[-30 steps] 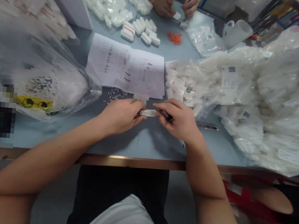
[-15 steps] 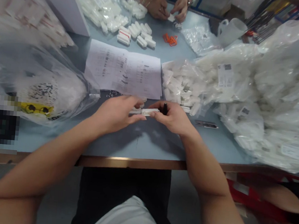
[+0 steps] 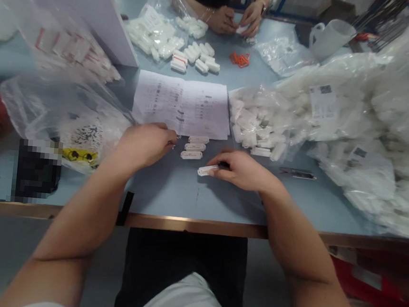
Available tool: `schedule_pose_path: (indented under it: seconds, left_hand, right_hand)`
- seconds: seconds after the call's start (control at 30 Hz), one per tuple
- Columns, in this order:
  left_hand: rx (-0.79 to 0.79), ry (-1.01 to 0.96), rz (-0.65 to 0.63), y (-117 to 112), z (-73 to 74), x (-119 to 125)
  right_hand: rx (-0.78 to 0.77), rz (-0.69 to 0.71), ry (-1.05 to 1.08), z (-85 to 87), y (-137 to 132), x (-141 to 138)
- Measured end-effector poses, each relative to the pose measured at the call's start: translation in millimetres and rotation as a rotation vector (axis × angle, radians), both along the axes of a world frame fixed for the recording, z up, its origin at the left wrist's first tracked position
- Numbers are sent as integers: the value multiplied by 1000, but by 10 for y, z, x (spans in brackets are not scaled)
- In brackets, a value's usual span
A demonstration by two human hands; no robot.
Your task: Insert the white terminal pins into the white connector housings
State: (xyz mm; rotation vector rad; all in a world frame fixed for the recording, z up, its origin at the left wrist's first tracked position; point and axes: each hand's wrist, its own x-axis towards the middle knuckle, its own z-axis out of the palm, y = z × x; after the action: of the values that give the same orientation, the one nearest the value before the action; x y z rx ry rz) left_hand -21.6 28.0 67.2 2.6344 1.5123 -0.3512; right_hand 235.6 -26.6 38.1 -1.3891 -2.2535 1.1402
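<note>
My right hand (image 3: 242, 170) pinches a narrow white plastic piece (image 3: 206, 171) with a row of small holes, just above the table's near half. A dark object (image 3: 224, 165), its kind unclear, sits tucked in the same hand. Left of it, my left hand (image 3: 150, 141) is over the table by the sheet's lower edge, fingers curled together. Tiny white bits show at its fingertips, and I cannot make out what it grips. Between the hands, three similar white plastic pieces (image 3: 191, 155) lie in a column, apart from both hands.
A printed sheet (image 3: 183, 104) lies beyond the hands. Bags of white parts (image 3: 257, 120) crowd the right, near tweezers-like metal tool (image 3: 297, 173). A clear bag (image 3: 88, 133) stands left. Across the table, a co-worker's hands (image 3: 237, 21) hold a white part, near orange pieces (image 3: 239, 59).
My left hand has moved left, away from the white plastic piece, to the table by the sheet. My right hand keeps that piece, now lower and nearer me. The three pieces are uncovered.
</note>
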Motion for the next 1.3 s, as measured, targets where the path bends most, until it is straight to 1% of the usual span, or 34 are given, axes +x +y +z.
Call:
schedule_pose_path:
  seconds: [0.1, 0.33, 0.5, 0.6, 0.67, 0.73, 0.77, 0.83, 0.9, 0.97, 1.03, 1.1, 1.17, 1.23, 1.3]
  left_hand:
    - [-9, 60, -14, -40, 6, 62]
    - [12, 131, -49, -61, 0, 107]
    - [3, 136, 13, -78, -32, 160]
    - [18, 86, 67, -58, -71, 154]
    - [52, -18, 92, -41, -80, 139]
    - [33, -229, 110, -43, -68, 135]
    - [-17, -371, 126, -56, -57, 143]
    - [-192, -656, 181, -110, -42, 180]
    - [-409, -875, 257, -190, -53, 239]
    - [-621, -1053, 325, -269, -96, 304]
    - [-801, -1213, 379, -324, -155, 361]
    - [-918, -1310, 424, -347, -204, 402]
    - [-959, -1337, 456, -350, -228, 425]
    - [-945, -1333, 473, -347, -228, 432]
    - [-898, -1317, 468, -346, -216, 426]
  right_hand:
    - [-19, 14, -45, -8, 3, -5]
    - [30, 56, -128, 14, -6, -21]
    - [58, 65, -216, 20, -14, -15]
    - [121, 12, -160, 19, -13, 2]
    - [195, -47, -78, 17, -17, 1]
    - [309, -113, -2, 10, -34, -22]
    - [384, -150, 27, 2, -49, -42]
    - [545, -219, 62, -22, -91, -96]
    - [667, -257, 83, -58, -140, -155]
    - [739, -251, 95, -98, -181, -202]
    - [787, -214, 106, -129, -206, -228]
    - [825, -175, 121, -147, -214, -235]
    - [857, -164, 139, -153, -210, -232]
    - [870, -170, 148, -152, -203, -228]
    - [858, -181, 136, -148, -200, -228]
